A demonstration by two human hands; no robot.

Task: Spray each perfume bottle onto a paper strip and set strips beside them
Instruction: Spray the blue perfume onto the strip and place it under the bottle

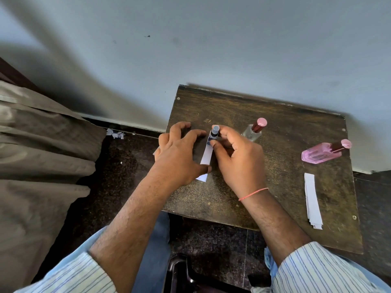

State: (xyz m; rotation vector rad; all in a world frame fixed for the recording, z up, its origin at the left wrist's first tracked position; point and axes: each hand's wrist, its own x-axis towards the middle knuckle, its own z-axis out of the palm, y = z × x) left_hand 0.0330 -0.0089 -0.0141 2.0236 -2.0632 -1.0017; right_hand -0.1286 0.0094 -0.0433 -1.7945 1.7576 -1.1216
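While the right hand (237, 157) curls its fingers and thumb round a small blue-grey capped bottle (214, 135), that bottle stands upright near the middle of the dark wooden table (275, 187), at about the ten o'clock part of the tabletop. A white paper strip (207, 154) runs from the bottle's base toward six o'clock, touching or passing just beside the bottle; which of the two I cannot tell. The left hand (179, 153) lies over the strip's near end, its thumb pressing the paper to the wood, and its other fingers are spread and arched with their tips resting on the table at nine o'clock from the bottle.

At two o'clock from the held bottle, just beside the right hand's knuckles, a clear glass bottle (254, 132) with a dark red collar and a pink cap stands tilted in the wide-angle view. Farther out at three o'clock, well apart from the hands, a pink bottle (321, 154) with a pink cap sits near the table's right edge. At five o'clock from it, a small stack of white strips (312, 200) lies flat along that same edge.

A pink thread (252, 194) circles the right wrist. Striped sleeves (317, 269) are rolled back on both forearms. Grey-brown fabric (42, 155) fills the left side at nine o'clock, and paper scraps (115, 133) lie on the dark floor by the wall.
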